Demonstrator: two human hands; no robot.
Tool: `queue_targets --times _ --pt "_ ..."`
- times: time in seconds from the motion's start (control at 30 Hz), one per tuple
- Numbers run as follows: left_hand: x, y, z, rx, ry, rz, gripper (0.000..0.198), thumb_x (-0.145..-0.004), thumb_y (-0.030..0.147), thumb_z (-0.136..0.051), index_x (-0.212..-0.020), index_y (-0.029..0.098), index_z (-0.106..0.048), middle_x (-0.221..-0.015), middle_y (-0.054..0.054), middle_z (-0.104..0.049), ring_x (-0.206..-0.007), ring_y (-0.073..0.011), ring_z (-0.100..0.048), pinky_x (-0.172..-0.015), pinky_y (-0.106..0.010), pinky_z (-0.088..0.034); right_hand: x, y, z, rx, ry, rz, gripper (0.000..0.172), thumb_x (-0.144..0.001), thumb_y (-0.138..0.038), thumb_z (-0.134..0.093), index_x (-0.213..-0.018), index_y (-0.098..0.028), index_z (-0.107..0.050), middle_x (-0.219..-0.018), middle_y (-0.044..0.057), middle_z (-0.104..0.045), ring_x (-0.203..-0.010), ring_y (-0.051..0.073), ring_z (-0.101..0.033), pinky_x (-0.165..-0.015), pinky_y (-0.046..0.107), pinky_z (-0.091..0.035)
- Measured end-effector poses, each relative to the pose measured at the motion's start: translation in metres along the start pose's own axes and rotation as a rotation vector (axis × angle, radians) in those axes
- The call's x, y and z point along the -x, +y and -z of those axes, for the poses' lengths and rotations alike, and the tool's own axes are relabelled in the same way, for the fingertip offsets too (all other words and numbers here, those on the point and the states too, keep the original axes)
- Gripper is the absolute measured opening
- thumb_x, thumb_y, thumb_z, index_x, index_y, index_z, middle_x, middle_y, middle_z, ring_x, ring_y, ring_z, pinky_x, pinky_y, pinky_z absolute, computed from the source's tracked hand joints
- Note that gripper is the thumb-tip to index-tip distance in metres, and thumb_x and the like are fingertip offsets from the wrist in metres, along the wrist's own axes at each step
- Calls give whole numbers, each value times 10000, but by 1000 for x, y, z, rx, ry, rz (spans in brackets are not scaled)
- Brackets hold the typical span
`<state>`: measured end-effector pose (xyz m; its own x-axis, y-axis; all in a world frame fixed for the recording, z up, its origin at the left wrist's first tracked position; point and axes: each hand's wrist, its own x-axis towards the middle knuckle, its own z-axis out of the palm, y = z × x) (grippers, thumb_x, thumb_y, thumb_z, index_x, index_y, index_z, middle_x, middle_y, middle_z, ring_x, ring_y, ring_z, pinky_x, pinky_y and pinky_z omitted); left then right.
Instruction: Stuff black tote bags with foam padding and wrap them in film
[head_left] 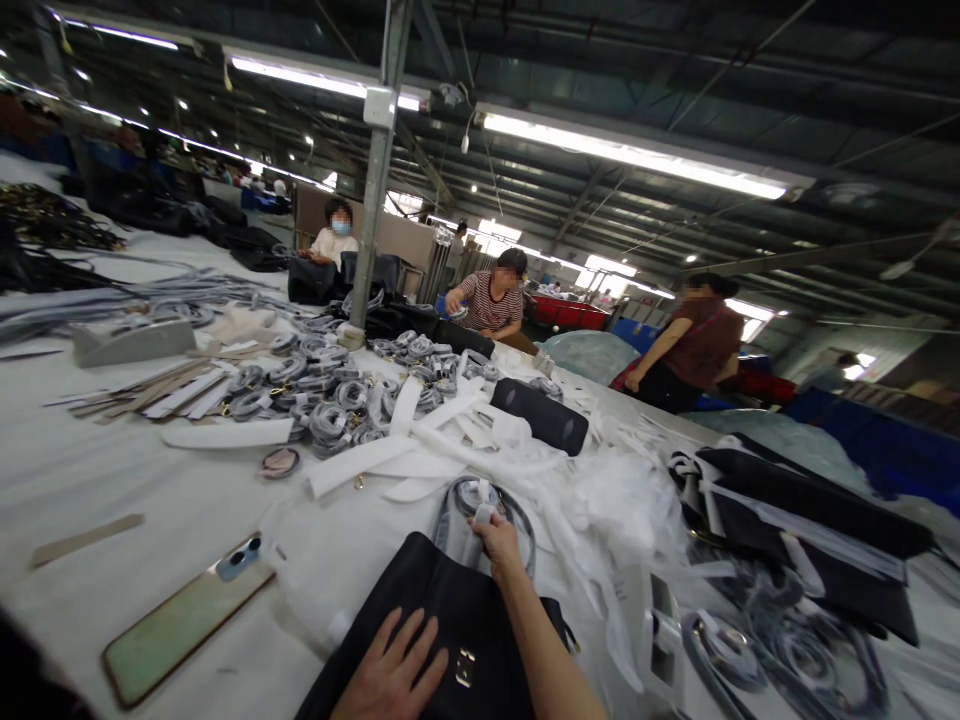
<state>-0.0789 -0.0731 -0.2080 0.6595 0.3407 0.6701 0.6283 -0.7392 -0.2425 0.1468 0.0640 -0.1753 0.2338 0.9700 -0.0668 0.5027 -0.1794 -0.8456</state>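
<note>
A black handbag (429,585) with a metal clasp (465,667) lies in front of me on the white table. My left hand (397,665) rests flat on its front, fingers spread. Beyond the bag's top edge, a dark strap (531,522) in clear wrapping curves in a loop. My right hand (496,545) pinches a small piece of white wrapping (482,493) at this loop. Whether that piece is fixed to the strap, I cannot tell. My right forearm crosses over the bag's right side.
A phone (187,620) lies at left. Several coiled wrapped straps (330,425), white foam strips (367,465) and a black roll (540,415) lie ahead. A tape dispenser (660,640), crumpled plastic (622,510) and black bags (810,510) are at right. A metal post (375,190) stands behind; co-workers (491,300) are beyond.
</note>
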Motion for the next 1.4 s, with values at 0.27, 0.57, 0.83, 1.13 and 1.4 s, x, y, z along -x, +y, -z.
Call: queue_targets --times 0.27,0.57,0.83,1.13,1.4 --pt "5 2 -1 84 -58 23 597 -848 622 -438 -1309 246 -488 -1303 -78 -564 -1155 -285 -483 -1044 -435 -228 27 -14 29 -210 -44 107 659 -659 -424 -580 -1230 -110 -486 -936 99 -694 -836 243 -650 -715 327 -518" --pt "13 9 4 269 -267 120 659 -821 480 -553 -1407 257 -353 -1433 -92 -441 -1274 -305 -413 -1074 -484 -244 58 -54 47 39 21 262 379 -810 -514 -502 -790 -166 -652 -795 74 -664 -826 266 -612 -768 368 -491" --pt "12 11 9 389 -364 228 572 -852 457 -518 -1370 239 -413 -1435 -101 -430 -1306 -320 -373 -1082 -532 -232 173 -26 34 396 -113 669 433 -839 -121 -430 -1213 -250 -607 -1160 49 -653 -1074 214 -602 -958 379 -489" --pt "11 11 10 387 -363 220 546 -849 454 -519 -1337 218 -453 -1408 -111 -462 -1310 -315 -362 -1092 -523 -203 209 63 -3 549 -80 738 582 -805 -24 -389 -1345 -221 -483 -1336 90 -527 -1245 232 -481 -1020 443 -465" --pt "7 11 9 393 -393 230 556 -874 480 -475 -1353 201 -434 -1414 -117 -453 -1312 -318 -363 -1097 -530 -197 210 58 -17 777 -94 576 831 -677 22 -390 -1470 -168 -229 -1462 94 -365 -1352 231 -330 -1103 464 -348"
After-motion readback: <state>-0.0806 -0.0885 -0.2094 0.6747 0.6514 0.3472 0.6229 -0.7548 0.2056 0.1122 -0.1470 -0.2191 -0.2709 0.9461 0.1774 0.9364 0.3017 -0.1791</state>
